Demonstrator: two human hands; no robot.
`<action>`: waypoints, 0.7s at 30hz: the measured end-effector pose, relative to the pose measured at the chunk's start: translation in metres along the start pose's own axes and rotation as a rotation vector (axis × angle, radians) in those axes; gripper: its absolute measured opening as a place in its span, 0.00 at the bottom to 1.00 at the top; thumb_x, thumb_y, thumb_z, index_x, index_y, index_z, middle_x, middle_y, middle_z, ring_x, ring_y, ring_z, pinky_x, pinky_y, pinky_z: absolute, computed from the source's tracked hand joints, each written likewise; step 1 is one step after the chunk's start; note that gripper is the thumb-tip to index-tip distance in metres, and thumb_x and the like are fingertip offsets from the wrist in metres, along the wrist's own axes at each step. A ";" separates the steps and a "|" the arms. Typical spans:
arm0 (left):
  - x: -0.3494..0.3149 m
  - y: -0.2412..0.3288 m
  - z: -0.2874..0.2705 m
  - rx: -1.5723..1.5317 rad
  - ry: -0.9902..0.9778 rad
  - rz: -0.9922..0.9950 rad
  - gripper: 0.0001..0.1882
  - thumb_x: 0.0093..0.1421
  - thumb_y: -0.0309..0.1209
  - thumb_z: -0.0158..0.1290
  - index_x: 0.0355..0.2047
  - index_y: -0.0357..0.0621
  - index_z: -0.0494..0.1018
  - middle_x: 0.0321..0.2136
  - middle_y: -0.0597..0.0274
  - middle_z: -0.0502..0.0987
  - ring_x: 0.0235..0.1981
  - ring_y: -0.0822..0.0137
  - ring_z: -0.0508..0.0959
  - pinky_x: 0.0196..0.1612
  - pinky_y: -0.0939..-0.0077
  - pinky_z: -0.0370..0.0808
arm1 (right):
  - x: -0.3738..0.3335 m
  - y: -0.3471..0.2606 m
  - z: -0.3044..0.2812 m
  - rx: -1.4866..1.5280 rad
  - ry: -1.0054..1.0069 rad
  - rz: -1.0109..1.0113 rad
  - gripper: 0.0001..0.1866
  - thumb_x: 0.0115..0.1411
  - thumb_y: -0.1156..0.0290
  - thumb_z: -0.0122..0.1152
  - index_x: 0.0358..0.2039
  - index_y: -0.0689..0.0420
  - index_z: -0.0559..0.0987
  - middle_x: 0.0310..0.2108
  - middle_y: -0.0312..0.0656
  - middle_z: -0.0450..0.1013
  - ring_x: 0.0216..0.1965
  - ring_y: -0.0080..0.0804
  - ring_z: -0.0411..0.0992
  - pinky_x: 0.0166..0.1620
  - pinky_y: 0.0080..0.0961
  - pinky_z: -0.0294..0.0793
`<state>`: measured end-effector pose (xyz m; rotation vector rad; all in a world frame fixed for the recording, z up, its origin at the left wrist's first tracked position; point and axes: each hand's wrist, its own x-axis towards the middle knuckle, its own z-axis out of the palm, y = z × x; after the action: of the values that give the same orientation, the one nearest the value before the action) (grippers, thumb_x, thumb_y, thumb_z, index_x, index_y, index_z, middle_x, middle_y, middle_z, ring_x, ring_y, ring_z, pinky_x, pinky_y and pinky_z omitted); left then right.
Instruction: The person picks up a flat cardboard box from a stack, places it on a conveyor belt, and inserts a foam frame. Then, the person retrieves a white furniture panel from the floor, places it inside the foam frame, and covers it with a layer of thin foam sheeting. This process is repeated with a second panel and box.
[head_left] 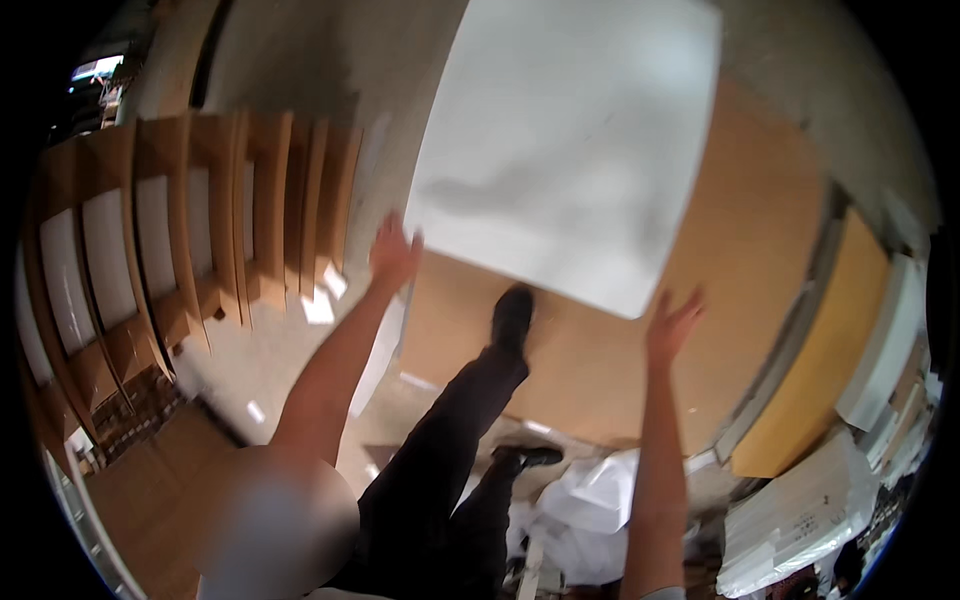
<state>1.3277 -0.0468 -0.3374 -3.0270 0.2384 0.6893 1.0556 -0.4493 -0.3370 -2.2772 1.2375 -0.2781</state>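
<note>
A large white panel (570, 120) lies on a brown cardboard sheet (760, 210) ahead of me. My left hand (396, 254) is beside the panel's near left corner, its fingers apart and nothing in it; whether it touches the edge I cannot tell. Just outside the near right corner, my right hand (674, 324) is spread with an empty palm. Both arms reach forward. One dark shoe (513, 315) of mine rests on the cardboard close to the panel's near edge.
To the left stands a row of upright brown boards (190, 215) with white pieces between them. Paper scraps (318, 306) litter the floor there. Crumpled white plastic (592, 495) lies by my feet. On the right are a yellowish board (820, 350) and a plastic-wrapped package (800, 515).
</note>
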 end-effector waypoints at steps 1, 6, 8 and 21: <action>0.038 -0.013 0.018 -0.012 0.137 -0.022 0.42 0.62 0.51 0.48 0.65 0.32 0.50 0.63 0.36 0.58 0.62 0.41 0.62 0.62 0.55 0.64 | 0.034 -0.019 0.030 -0.004 0.058 0.034 0.39 0.63 0.57 0.58 0.65 0.68 0.53 0.62 0.63 0.55 0.63 0.60 0.55 0.64 0.48 0.56; 0.063 0.060 0.096 -0.121 0.367 -0.119 0.50 0.63 0.58 0.43 0.68 0.29 0.38 0.69 0.35 0.39 0.71 0.42 0.40 0.70 0.50 0.41 | 0.055 -0.014 0.134 -0.302 0.167 -0.224 0.39 0.61 0.54 0.60 0.65 0.64 0.58 0.63 0.66 0.53 0.63 0.64 0.54 0.63 0.51 0.56; 0.052 0.054 0.103 -0.106 0.453 -0.051 0.49 0.63 0.55 0.46 0.68 0.29 0.40 0.68 0.33 0.41 0.70 0.38 0.41 0.69 0.46 0.42 | 0.046 -0.005 0.142 -0.168 0.153 -0.249 0.37 0.61 0.54 0.60 0.64 0.61 0.59 0.64 0.66 0.52 0.63 0.64 0.54 0.61 0.52 0.59; -0.079 0.063 0.113 -1.042 -0.274 -0.513 0.38 0.60 0.49 0.57 0.59 0.31 0.60 0.49 0.45 0.73 0.49 0.54 0.74 0.51 0.63 0.70 | -0.074 0.055 0.090 1.279 -0.400 1.281 0.24 0.63 0.53 0.59 0.53 0.55 0.72 0.43 0.36 0.71 0.38 0.29 0.69 0.39 0.23 0.75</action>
<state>1.1987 -0.0911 -0.4050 -3.4719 -1.2217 1.4863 1.0122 -0.3807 -0.4369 -0.2712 1.3897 -0.0497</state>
